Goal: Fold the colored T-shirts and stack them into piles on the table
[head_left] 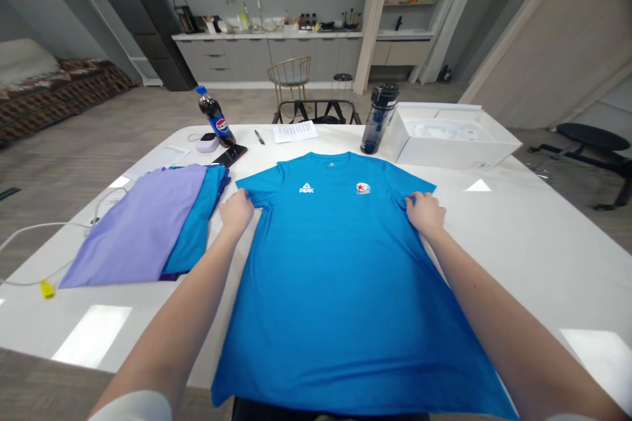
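A broad white table with a glossy top [518, 237] carries everything here. Spread flat across its middle, front up and collar away from the person, lies a bright blue short-sleeved sports T-shirt of smooth knit fabric [336, 276]; its hem hangs over the near table edge. On the chest a small white logo reads "PEAK", and beside it sits a white badge with a red star, its lettering too small to read.

Left of the T-shirt lies a flat stack of folded garments, a lilac one on top of a blue one [143, 230]. Beyond the T-shirt's right shoulder stands an open white cardboard box, shallow and rectangular [454, 138]. Just past the collar to the right is a dark translucent drinking bottle with a black lid [378, 120]; past the collar to the left leans a plastic cola bottle with a blue cap and a round red, white and blue label [214, 120]. A white printed sheet [295, 131] lies beyond the collar.

The left hand [237, 209] pinches the T-shirt's left sleeve at the armpit seam, fingers closed on the cloth. The right hand [424, 212] grasps the right sleeve likewise.
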Demonstrator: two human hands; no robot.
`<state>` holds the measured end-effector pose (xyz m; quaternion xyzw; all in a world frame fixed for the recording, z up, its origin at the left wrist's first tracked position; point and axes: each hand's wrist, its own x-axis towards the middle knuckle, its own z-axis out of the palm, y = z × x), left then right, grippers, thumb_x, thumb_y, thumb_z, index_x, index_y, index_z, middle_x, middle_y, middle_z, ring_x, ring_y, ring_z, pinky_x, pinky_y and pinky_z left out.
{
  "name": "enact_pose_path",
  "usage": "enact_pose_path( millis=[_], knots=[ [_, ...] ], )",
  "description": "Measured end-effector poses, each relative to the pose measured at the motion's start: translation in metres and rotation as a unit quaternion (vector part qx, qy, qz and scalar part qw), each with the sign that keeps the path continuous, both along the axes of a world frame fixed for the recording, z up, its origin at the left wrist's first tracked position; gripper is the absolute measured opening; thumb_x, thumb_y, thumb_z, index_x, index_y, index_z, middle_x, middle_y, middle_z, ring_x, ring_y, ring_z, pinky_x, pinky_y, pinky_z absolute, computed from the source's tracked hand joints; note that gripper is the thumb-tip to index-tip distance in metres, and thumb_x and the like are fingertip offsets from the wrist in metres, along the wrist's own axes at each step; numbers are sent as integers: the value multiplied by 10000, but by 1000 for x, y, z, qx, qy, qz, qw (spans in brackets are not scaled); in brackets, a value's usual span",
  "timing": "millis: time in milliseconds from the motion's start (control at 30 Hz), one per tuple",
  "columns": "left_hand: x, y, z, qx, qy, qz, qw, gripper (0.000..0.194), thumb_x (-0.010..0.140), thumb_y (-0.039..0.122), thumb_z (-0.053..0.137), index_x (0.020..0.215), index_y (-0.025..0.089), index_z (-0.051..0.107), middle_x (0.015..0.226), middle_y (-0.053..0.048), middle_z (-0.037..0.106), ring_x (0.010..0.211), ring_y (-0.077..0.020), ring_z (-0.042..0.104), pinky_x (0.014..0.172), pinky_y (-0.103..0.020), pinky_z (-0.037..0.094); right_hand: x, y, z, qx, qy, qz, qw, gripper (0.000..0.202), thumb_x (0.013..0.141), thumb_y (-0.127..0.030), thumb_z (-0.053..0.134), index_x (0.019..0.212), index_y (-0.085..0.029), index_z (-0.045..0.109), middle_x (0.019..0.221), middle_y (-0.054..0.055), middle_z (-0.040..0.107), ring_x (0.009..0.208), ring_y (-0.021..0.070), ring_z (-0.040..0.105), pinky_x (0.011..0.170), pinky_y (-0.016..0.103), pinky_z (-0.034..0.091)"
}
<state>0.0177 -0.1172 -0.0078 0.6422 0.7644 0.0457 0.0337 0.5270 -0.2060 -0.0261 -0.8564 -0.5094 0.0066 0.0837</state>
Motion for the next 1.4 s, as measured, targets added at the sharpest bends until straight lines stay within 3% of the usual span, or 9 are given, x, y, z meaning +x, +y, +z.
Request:
enact_pose_path(
  millis=[167,267,433,633,900,1033,1200,1300,1400],
  knots=[
    [-7,-28,1,1,10,-3,1000,391,934,242,427,1280,164,589,1142,-189,710,1078,-345,673,869,-431,470,13,-17,-8,24,-19,19,999,419,1024,-405,374,1252,-185,649,1270,190,597,1175,359,531,950,562,430],
    [5,-32,2,57,43,-29,997,403,937,237,423,1287,144,600,1214,-213,649,1155,-364,618,923,-458,458,11,-17,-5,37,-28,18,999,422,1015,-400,382,1240,-176,661,1278,203,590,1197,373,507,966,576,409],
    [34,21,5,76,26,-127,989,450,989,232,354,1391,164,545,1357,-196,572,1248,-341,549,1003,-453,434,-2,21,5,58,-13,49,997,436,1021,-387,367,1272,-172,650,1317,190,589,1239,361,486,1005,552,384],
    [53,111,-6,5,-14,-118,993,485,1021,406,371,1424,175,509,1435,-210,540,1318,-381,497,1044,-552,392,11,87,10,30,20,-12,999,491,1019,-411,397,1404,-172,585,1363,215,569,1241,371,544,996,544,425],
    [83,175,-27,34,-21,-154,987,434,991,512,442,1199,184,637,1285,-178,638,1244,-361,525,1059,-546,350,6,148,0,-3,21,-16,1000,579,1016,-514,415,1393,-109,584,1199,245,681,1139,373,648,934,469,488],
    [98,197,-30,-5,-34,-157,987,327,1002,413,439,1071,178,656,1157,-159,704,1165,-348,579,1023,-535,380,1,173,-4,-14,14,-21,1000,465,1036,-428,386,1289,-143,652,1164,234,693,1096,347,667,908,454,499],
    [109,215,-28,24,-28,-144,989,306,1016,366,406,1101,180,634,1200,-168,686,1166,-343,586,1023,-538,386,-1,191,-8,11,-9,-29,999,405,1035,-333,355,1263,-153,637,1079,208,714,1016,329,682,864,442,506],
    [117,212,-24,69,-29,-137,988,338,1028,350,372,1179,174,618,1266,-189,643,1211,-348,564,1036,-543,384,-7,195,-7,38,-5,-34,999,417,1031,-343,354,1290,-147,616,1085,212,706,1023,342,671,871,453,498],
    [123,191,-21,147,-44,-163,975,435,1038,380,354,1367,167,543,1445,-207,526,1343,-351,479,1112,-543,343,-15,186,-5,91,1,8,996,509,1033,-450,350,1394,-151,547,1254,224,644,1155,355,607,952,479,470]
  ],
)
